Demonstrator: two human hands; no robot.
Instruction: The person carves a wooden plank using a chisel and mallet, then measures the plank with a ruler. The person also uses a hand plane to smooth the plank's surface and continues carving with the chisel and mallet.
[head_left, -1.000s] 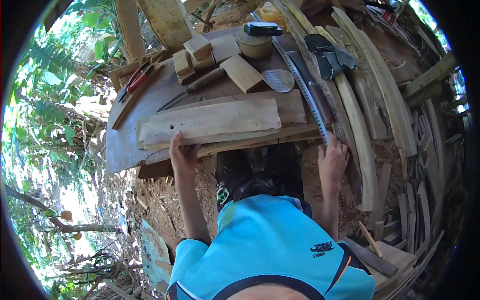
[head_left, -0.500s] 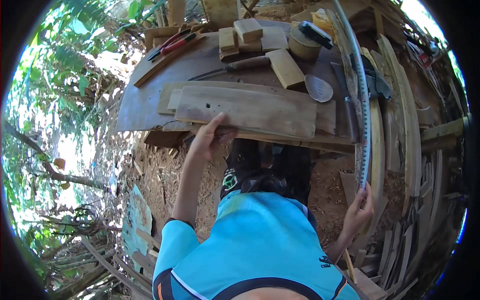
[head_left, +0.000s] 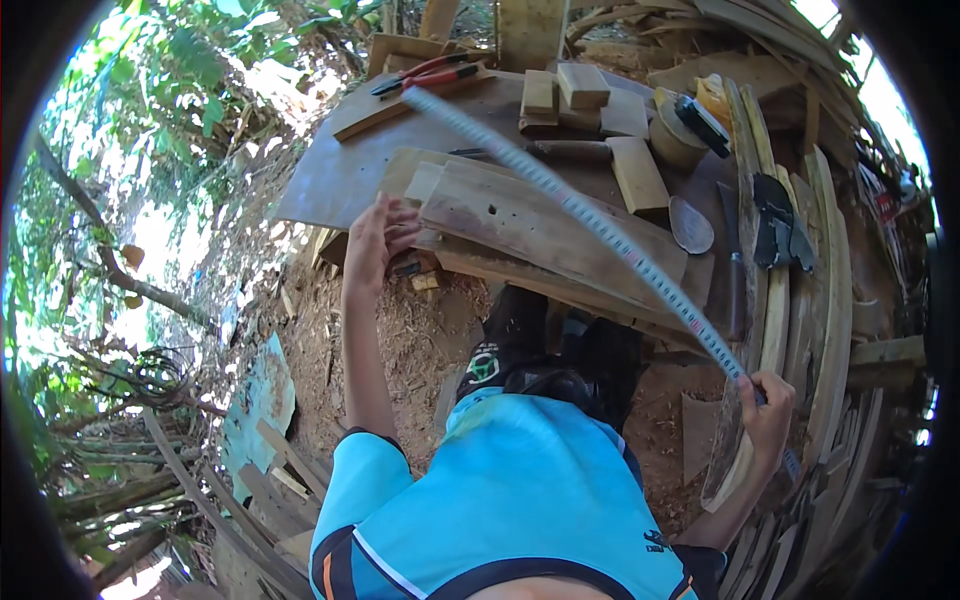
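Observation:
In my right hand (head_left: 767,415), low at the right, is the end of a white tape measure (head_left: 600,228). Its blade slants up and left above the workbench, and its far end appears near the red-handled pliers (head_left: 430,77). My left hand (head_left: 383,240) holds nothing, its fingers apart, beside the left end of a flat wooden board (head_left: 540,222). That board has a small dark hole and lies over another board (head_left: 402,165) along the bench's near edge.
On the bench (head_left: 330,180) lie several wood blocks (head_left: 640,178), a wooden-handled tool (head_left: 565,150), an oval pale piece (head_left: 691,224) and a brush (head_left: 702,124). Long planks (head_left: 820,300) and dark gloves (head_left: 780,222) occupy the right side. Wood scraps and foliage surround the ground.
The tape blade has swung from upright at the right to a slant across the bench. My left hand has left the board's near edge and moved left. The view has shifted.

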